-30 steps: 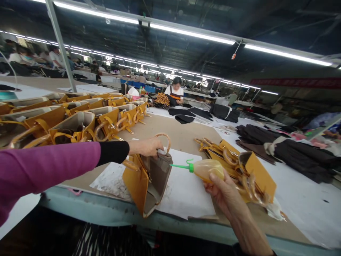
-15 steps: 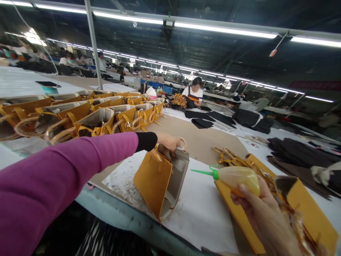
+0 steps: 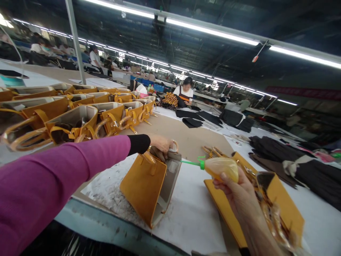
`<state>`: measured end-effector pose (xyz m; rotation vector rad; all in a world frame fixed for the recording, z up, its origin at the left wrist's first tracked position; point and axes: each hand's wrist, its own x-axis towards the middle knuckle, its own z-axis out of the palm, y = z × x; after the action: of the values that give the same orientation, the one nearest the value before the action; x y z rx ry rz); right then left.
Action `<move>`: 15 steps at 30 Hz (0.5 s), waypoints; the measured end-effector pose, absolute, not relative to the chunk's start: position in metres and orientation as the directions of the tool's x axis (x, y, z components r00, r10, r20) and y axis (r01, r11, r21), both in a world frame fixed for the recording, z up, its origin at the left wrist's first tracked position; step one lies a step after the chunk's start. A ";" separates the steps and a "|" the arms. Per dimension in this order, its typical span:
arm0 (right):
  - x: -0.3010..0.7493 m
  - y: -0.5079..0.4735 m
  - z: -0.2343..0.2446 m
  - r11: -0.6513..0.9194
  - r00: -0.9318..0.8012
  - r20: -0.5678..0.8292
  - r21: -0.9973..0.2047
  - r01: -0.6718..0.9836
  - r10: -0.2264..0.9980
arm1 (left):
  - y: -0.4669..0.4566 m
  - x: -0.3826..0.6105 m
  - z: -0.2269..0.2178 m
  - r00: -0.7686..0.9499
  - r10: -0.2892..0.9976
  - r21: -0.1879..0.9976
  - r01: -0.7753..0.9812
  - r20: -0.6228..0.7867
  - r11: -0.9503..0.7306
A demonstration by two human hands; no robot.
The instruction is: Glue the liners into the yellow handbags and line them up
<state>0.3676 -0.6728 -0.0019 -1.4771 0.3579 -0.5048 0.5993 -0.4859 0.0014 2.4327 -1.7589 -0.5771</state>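
A mustard-yellow leather handbag with a grey lining (image 3: 145, 186) stands tilted in the lower middle of the frame, on a white sheet of paper (image 3: 191, 213) spread over the pale-blue-edged worktable (image 3: 106, 229). Its mouth gapes to the right and shows the grey inside. The left hand (image 3: 161, 144), coming out of a magenta sleeve with a black cuff, curls its fingers over the bag's top edge and grips it; a rounded handle pokes out behind the knuckles. The right hand (image 3: 239, 193), at the lower right, is wrapped around a translucent yellowish squeeze bottle with a green nozzle (image 3: 222, 168), and the nozzle tip lies just beside the bag's upper rim.

The left fingertips are hidden inside the bag. The right forearm covers part of a pile of flat yellow bags with looped handles (image 3: 282, 208), which blurs near the frame edge.

There is one gripped bag, one bottle and two hands. The open yellow bags (image 3: 80, 119) lined up at the upper left overlap too much for a sure count.
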 end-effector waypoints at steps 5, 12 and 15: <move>0.368 -0.678 -0.004 0.058 0.875 0.062 -0.993 0.102 -0.481 | -0.488 0.603 -0.007 0.213 -0.948 0.339 -0.896 -0.238 -0.287; 0.364 -0.686 -0.009 0.022 0.871 0.113 -0.990 0.140 -0.478 | -0.497 0.607 -0.018 0.155 -0.971 0.396 -0.892 -0.182 -0.216; 0.364 -0.685 -0.009 -0.017 0.854 0.150 -0.986 0.163 -0.498 | -0.504 0.610 -0.019 0.126 -0.978 0.415 -0.891 -0.169 -0.186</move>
<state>0.3641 -0.6850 -0.0095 -1.5024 0.2781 -0.5356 0.6100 -0.5045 -0.0187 2.1870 -1.8518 -0.6009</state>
